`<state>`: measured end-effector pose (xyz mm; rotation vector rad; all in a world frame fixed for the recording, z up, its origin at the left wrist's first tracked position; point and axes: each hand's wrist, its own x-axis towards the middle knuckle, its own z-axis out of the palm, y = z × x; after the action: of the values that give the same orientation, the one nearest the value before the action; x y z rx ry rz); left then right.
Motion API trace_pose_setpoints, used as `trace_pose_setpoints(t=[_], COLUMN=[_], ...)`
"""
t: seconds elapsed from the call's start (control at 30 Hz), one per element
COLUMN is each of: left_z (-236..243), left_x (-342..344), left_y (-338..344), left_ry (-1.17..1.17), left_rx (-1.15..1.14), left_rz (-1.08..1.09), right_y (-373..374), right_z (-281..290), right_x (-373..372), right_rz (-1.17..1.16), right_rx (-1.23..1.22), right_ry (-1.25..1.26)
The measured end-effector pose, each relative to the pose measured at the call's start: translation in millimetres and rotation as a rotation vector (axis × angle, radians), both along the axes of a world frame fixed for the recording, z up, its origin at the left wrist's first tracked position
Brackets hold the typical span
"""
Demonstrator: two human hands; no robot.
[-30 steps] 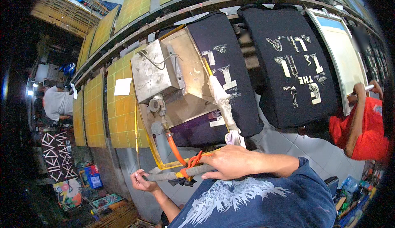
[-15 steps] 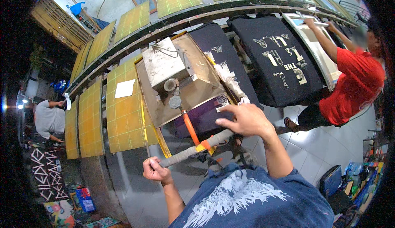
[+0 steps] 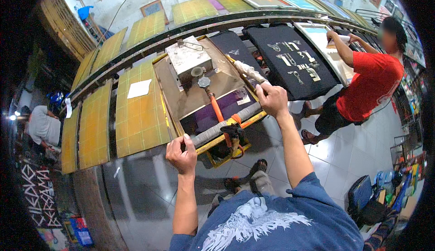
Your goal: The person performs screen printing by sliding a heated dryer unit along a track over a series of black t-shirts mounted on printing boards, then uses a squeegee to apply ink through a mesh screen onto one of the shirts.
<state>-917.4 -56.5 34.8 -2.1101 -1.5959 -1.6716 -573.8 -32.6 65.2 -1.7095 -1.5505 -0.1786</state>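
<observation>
A wheeled-looking yellow metal frame (image 3: 200, 148) carries a brown flat panel, a white metal box (image 3: 186, 56), a round grey fitting (image 3: 204, 82) and an orange hose (image 3: 216, 108). Across its near side runs a handle bar (image 3: 213, 131) wrapped in grey tape. My left hand (image 3: 182, 153) is closed at the bar's left end. At the right end, by the frame's corner, my right hand (image 3: 273, 100) is closed too, its fingers partly hidden. Dark cloth with a pale print (image 3: 242, 99) lies under the panel's near edge.
A black printed shirt (image 3: 292, 63) lies on a board to the right. Beyond it, a co-worker in red (image 3: 374, 81) leans over a screen frame (image 3: 324, 36). Yellow boards (image 3: 138, 113) line the left; another person (image 3: 44, 126) bends at far left. Bags (image 3: 362, 196) lie on the right.
My right hand has gone from spread over the bar to closed at its right end. The bar has lowered in view. The co-worker in red now reaches over the screen frame with a white object.
</observation>
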Motion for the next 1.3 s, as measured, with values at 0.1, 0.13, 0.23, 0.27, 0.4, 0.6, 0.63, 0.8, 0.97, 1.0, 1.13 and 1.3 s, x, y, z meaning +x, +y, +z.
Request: trace_pose_setpoints(t=[0.1,0.13,0.23,0.27,0.4,0.6,0.63,0.8,0.97,1.0,1.13,1.3], left_z=[-2.1,-3.6,-5.1,-4.4,2.2,-13.5,-12.0,-16.6,1.2,-0.9,-2.9,-4.7], left_x=[-6.3,-5.3,-1.0,1.4,13.0,-14.1,-24.1,-69.4,-87.7,-91.6,-92.8,-100.4], left_y=[0.1,1.1,1.8,-0.4,0.4,8.9,8.8,9.3,28.9,37.2,65.6,106.2], left_ry=[-0.010,-0.018,-0.045,-0.043,-0.095,-0.102,-0.125,-0.113,-0.080,-0.101,-0.125,-0.155], left_rx=[0.015,0.015,0.046,0.035,-0.015,-0.015,-0.022,0.017,-0.001,0.014,-0.059,-0.062], left_rz=[-0.056,-0.074,-0.048,-0.032,0.032,0.071,0.024,-0.077,-0.308,-0.356,-0.499,-0.602], right_y=[4.6,3.6,3.1,0.6,-1.6,-47.8,-63.0,-140.0,-194.2,-201.4,-215.2,-196.3], right_z=[-6.6,-8.3,-7.9,-3.9,4.6,6.2,6.3,3.6,3.4,4.6,12.8,14.2], right_x=[-1.8,-1.4,1.9,0.7,2.9,-20.8,-29.0,-74.9,-121.4,-132.1,-165.4,-201.3], right_rz=[-0.040,-0.059,-0.061,-0.056,-0.084,-0.089,-0.075,0.037,-0.010,-0.024,-0.129,-0.232], right_rx=[0.018,0.009,0.014,-0.003,-0.125,-0.103,-0.091,-0.005,0.046,0.034,0.008,0.001], right_ry=[-0.013,-0.013,-0.018,-0.016,-0.084,-0.067,-0.053,-0.068,-0.048,-0.041,-0.028,-0.020])
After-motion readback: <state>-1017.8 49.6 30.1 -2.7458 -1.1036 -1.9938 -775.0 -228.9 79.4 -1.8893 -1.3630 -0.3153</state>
